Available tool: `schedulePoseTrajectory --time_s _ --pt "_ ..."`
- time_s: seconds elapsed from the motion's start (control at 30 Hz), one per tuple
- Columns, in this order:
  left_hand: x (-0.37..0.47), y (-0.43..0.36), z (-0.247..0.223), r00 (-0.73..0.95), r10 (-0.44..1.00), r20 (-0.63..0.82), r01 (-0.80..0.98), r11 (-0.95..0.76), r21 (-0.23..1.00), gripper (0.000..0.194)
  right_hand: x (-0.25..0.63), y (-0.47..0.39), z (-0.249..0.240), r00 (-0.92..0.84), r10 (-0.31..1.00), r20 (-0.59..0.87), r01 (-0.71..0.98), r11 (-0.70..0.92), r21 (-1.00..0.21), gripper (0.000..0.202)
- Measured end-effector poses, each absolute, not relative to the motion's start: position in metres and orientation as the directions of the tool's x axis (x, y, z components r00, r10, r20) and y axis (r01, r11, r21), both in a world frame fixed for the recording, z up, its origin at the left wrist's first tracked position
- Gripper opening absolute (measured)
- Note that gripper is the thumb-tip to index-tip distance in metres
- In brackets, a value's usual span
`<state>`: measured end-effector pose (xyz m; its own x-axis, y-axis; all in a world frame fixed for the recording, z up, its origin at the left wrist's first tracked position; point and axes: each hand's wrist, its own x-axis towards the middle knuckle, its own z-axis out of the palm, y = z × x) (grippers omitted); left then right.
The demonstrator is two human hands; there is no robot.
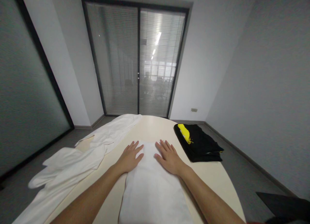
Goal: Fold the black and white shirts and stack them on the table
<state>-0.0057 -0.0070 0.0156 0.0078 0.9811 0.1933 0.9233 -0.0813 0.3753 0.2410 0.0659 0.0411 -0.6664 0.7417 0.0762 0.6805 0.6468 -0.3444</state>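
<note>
A white cloth garment (153,188), folded into a long narrow shape, lies on the pale table (155,125) in front of me. My left hand (130,156) rests at its far left edge, palm down with the fingers spread. On the far right edge lies my right hand (169,157), also flat with fingers stretched out. Both hands touch the cloth and neither grips it. The garment's near end runs out of the bottom of the view.
Loose white garments (79,162) spread along the table's left side and hang over its edge. A stack of folded black clothes (201,143) with a yellow print sits at the right. A black object (283,206) stands at the lower right. Beyond are glass doors (138,62) with blinds.
</note>
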Motion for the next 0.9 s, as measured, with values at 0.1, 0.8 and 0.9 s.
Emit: schedulePoseTrajectory --time_s 0.1,0.8,0.9 --pt "-0.005 -0.009 0.018 0.007 0.984 0.179 0.940 -0.067 0.333 0.054 0.242 0.064 0.047 -0.705 0.709 -0.015 0.678 0.668 -0.307 0.072" --pt "0.022 -0.039 0.044 0.430 0.890 0.154 0.812 -0.455 0.366 0.070 0.239 0.069 0.046 -0.777 0.623 0.091 0.565 0.753 -0.337 0.054" --pt "0.025 -0.040 0.037 0.427 0.900 0.088 0.842 -0.431 0.326 0.077 0.239 0.067 0.046 -0.727 0.669 0.152 0.616 0.735 -0.285 0.052"
